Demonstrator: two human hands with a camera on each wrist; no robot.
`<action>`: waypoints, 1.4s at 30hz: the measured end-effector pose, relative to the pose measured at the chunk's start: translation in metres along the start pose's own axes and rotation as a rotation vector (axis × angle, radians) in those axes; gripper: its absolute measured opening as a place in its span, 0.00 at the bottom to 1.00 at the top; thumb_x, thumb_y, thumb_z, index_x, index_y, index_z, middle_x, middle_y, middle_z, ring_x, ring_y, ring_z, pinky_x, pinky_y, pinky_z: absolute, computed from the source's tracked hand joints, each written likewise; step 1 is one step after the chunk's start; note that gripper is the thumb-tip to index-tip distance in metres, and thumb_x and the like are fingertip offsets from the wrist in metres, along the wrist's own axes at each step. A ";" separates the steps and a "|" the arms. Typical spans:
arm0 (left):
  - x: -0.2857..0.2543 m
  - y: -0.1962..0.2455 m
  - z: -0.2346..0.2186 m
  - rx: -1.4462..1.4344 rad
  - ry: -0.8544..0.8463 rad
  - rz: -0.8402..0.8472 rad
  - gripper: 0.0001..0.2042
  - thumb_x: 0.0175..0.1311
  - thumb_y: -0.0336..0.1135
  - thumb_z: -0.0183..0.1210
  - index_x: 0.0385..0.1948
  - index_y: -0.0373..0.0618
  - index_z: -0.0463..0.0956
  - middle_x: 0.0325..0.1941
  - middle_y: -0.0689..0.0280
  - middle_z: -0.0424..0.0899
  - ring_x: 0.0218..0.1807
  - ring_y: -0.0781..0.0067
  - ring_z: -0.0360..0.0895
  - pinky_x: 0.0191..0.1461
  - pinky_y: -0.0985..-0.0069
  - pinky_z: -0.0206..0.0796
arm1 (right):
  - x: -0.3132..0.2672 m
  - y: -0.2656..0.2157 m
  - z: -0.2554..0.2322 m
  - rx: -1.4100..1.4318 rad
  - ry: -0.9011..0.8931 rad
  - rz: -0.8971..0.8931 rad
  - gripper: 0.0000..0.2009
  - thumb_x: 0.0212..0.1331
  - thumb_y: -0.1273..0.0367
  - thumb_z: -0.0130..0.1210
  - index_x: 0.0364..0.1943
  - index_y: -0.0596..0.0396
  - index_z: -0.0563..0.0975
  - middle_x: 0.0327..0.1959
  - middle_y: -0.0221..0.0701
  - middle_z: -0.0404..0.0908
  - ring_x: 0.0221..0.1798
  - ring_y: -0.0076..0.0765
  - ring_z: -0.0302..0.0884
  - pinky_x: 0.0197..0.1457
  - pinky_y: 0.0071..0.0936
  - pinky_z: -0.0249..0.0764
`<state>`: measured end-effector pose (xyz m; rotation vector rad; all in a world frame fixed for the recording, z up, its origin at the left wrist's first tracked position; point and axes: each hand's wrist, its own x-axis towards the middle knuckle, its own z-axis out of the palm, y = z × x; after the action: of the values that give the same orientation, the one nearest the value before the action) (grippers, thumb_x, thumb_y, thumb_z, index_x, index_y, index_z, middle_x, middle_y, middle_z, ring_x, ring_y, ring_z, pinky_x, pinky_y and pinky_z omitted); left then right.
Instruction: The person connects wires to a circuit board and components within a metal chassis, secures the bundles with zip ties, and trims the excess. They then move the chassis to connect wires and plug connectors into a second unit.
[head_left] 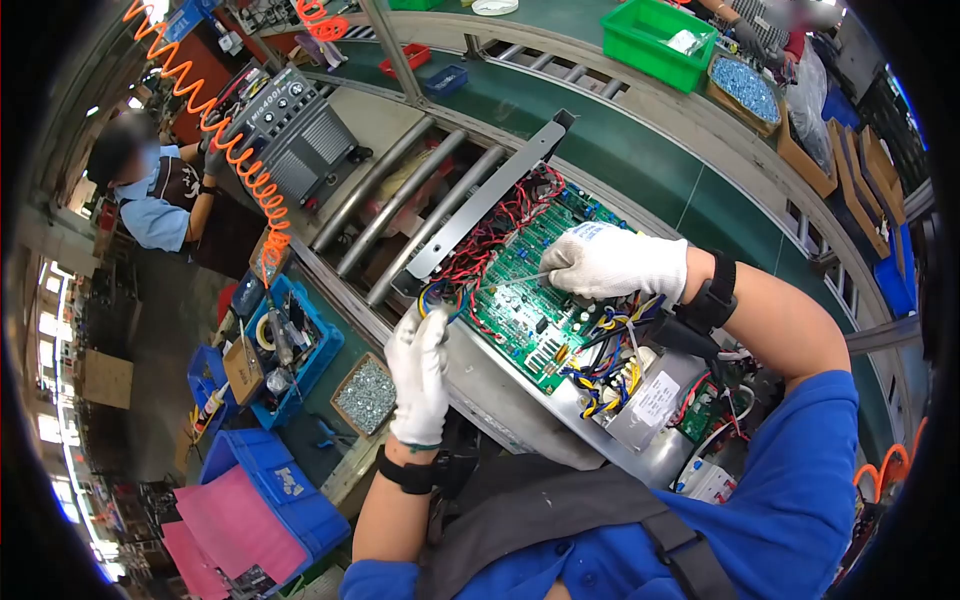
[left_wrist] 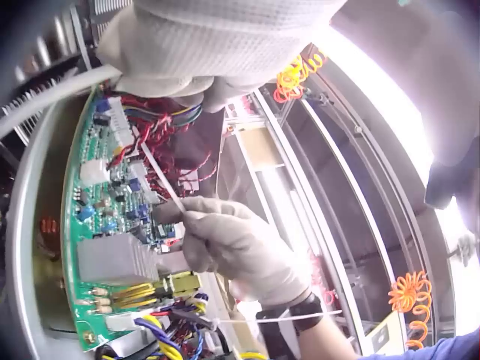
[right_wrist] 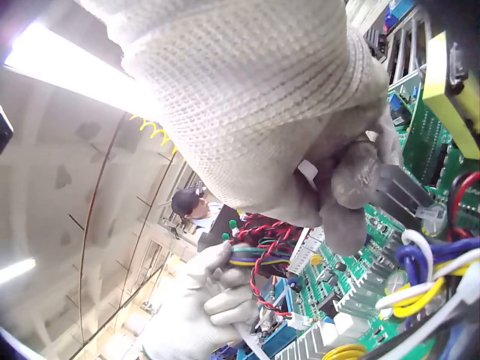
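Two white-gloved hands work over a green circuit board [head_left: 530,300] in a metal chassis. My left hand [head_left: 418,375] grips a bundle of coloured wires [right_wrist: 255,255] at the board's far-left end; in the left wrist view that glove [left_wrist: 217,45] fills the top. My right hand [head_left: 615,262], above the board, pinches a thin white strip [left_wrist: 161,174] that slants toward the wires. Another pale strip [left_wrist: 60,91] runs under the left glove. In the right wrist view the right glove [right_wrist: 255,105] hides part of the board, and the left glove [right_wrist: 191,311] is beyond.
A long metal panel [head_left: 490,200] stands along the chassis's far side, with red-black wires beside it. Metal rollers [head_left: 405,190] lie beyond. Blue bins [head_left: 275,490] and a box of small parts [head_left: 365,395] are at left. Another person [head_left: 165,200] stands at far left.
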<state>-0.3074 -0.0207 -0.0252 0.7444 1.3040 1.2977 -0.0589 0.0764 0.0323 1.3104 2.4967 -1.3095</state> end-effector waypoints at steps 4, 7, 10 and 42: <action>0.004 -0.011 -0.013 0.306 0.119 0.167 0.08 0.64 0.31 0.57 0.38 0.36 0.78 0.25 0.74 0.73 0.24 0.85 0.69 0.28 0.84 0.62 | 0.004 0.000 0.006 0.149 -0.017 0.045 0.14 0.62 0.67 0.47 0.45 0.60 0.79 0.24 0.30 0.79 0.25 0.24 0.78 0.31 0.26 0.73; 0.005 -0.005 -0.008 0.761 0.185 0.465 0.08 0.61 0.28 0.56 0.39 0.36 0.78 0.30 0.68 0.77 0.33 0.75 0.76 0.39 0.77 0.68 | 0.011 -0.002 0.008 0.121 -0.044 -0.014 0.14 0.63 0.67 0.47 0.46 0.60 0.78 0.26 0.29 0.78 0.26 0.22 0.77 0.32 0.24 0.73; -0.003 0.000 -0.005 1.141 0.072 0.780 0.13 0.56 0.25 0.57 0.45 0.41 0.79 0.32 0.58 0.77 0.35 0.60 0.77 0.39 0.72 0.71 | 0.015 -0.003 0.012 0.182 -0.100 0.022 0.15 0.65 0.66 0.46 0.48 0.61 0.78 0.26 0.28 0.78 0.27 0.22 0.76 0.33 0.23 0.73; 0.046 -0.047 -0.013 0.565 -0.452 0.874 0.18 0.51 0.18 0.54 0.47 0.35 0.77 0.44 0.49 0.82 0.47 0.47 0.79 0.54 0.63 0.71 | 0.025 -0.087 0.114 1.112 0.678 0.190 0.11 0.71 0.66 0.47 0.40 0.61 0.76 0.26 0.29 0.80 0.20 0.17 0.70 0.24 0.17 0.67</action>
<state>-0.3168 0.0101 -0.0841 2.0391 0.9804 1.2780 -0.1727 -0.0110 0.0065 2.4112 1.7046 -2.7135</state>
